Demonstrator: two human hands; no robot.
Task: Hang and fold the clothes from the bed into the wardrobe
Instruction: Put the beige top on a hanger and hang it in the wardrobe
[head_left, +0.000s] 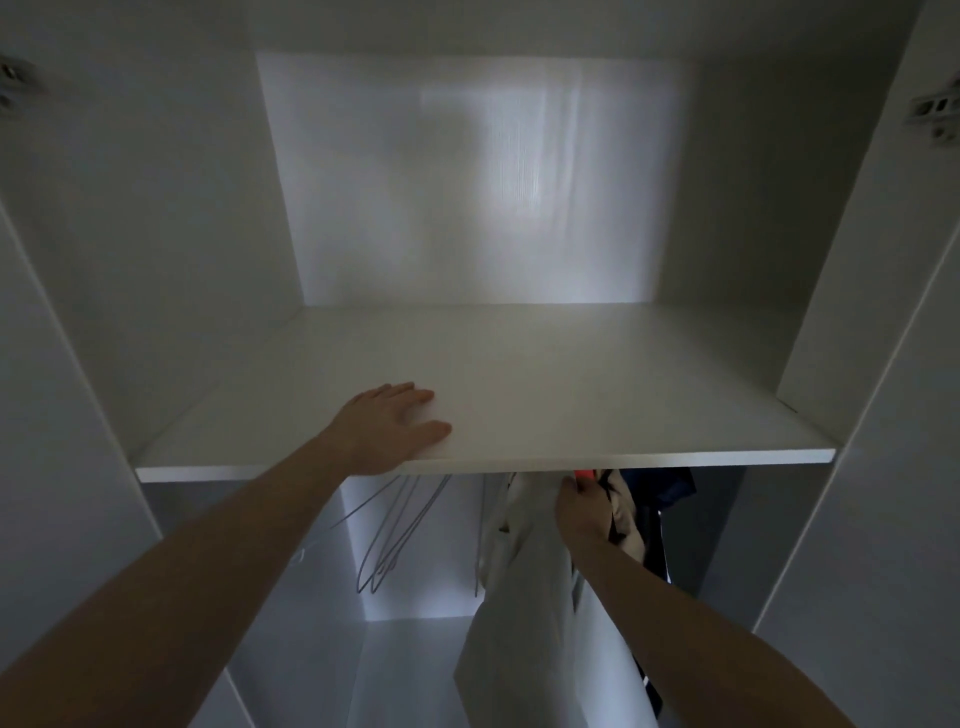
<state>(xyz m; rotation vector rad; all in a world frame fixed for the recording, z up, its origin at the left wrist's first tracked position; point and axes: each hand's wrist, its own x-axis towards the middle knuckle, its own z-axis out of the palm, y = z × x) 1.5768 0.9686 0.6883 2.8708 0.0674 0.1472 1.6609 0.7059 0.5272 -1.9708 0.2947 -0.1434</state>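
I face the open white wardrobe. My left hand (390, 423) rests flat, fingers straight, on the front of the white shelf (571, 395). Below the shelf my right hand (582, 512) grips the top of a red hanger (584, 475) that carries a light grey garment (535, 623). The hanger's hook and the rail are hidden behind the shelf edge. The grey garment hangs down between several bare hangers and darker clothes.
Several bare wire hangers (387, 540) hang left of the garment. A beige piece (626, 519) and dark blue clothes (657, 499) hang to its right. Door hinges (935, 117) sit on the side panels. Nothing lies on the shelf.
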